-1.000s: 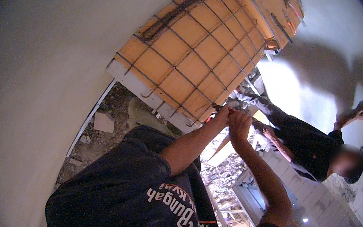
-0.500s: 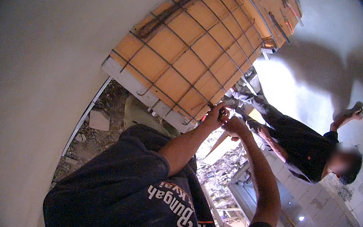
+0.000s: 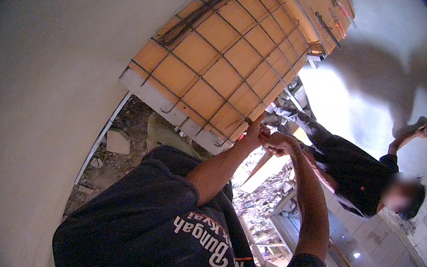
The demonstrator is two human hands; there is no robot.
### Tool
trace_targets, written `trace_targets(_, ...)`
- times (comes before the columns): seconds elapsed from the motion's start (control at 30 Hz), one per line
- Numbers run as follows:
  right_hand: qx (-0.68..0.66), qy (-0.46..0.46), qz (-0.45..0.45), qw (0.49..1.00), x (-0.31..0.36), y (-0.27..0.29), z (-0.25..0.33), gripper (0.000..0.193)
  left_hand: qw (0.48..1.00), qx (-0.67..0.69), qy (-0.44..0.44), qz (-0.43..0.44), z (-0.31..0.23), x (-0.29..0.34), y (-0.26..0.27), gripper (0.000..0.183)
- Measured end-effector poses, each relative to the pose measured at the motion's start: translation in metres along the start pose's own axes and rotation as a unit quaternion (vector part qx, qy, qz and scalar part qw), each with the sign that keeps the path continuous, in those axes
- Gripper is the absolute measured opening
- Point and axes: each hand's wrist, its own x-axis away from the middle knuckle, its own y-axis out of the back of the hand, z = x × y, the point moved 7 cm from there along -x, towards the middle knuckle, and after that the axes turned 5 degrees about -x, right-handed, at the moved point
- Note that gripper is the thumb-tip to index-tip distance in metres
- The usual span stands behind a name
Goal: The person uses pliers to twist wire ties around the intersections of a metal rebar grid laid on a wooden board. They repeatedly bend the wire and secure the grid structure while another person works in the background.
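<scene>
My left hand (image 3: 251, 134) is closed at the near right corner of a steel bar mesh (image 3: 223, 57), close to the end of a bar; what its fingers pinch is hidden. Beside it, my right hand (image 3: 281, 143) is curled into a fist. A small red piece (image 3: 263, 138), perhaps part of a handle, shows between the two hands. Most of it is covered, so I cannot tell its kind. The mesh lies over an orange board (image 3: 197, 57) with a pale front edge (image 3: 148, 93).
Dark thin rods or wires (image 3: 188, 25) lie bundled on the mesh. Red-handled tools (image 3: 340, 27) rest on the upper board. To the right another person (image 3: 350, 169) in dark clothes has one hand at the wall. Rubble (image 3: 258, 202) and a pale block (image 3: 118, 141) lie below.
My right hand has turned and closed into a tighter fist beside the left one, and the red piece now shows between them. The other person has shifted slightly.
</scene>
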Motion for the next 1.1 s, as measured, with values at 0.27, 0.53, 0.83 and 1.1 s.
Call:
trace_targets(0.27, 0.457, 0.129, -0.430, 0.767, 0.037, -0.012, 0.050, 0.023, 0.990, -0.094, -0.081, -0.064, -0.015, -0.039, 0.012, 0.041)
trace_targets(0.53, -0.026, -0.062, 0.005, 0.998, -0.026, -0.007, -0.057, 0.027, 0.928, -0.220, 0.119, -0.275, 0.024, 0.029, 0.056, 0.068)
trace_targets(0.83, 0.481, 0.200, -0.492, 0.698, 0.050, -0.016, 0.043, 0.019, 0.945, -0.249, -0.186, -0.105, -0.021, -0.008, 0.026, 0.035)
trace_targets(1.1, 0.092, 0.100, -0.118, 0.984, -0.006, 0.010, 0.020, 0.026, 0.995, 0.060, -0.048, 0.059, -0.042, -0.057, 0.061, 0.025)
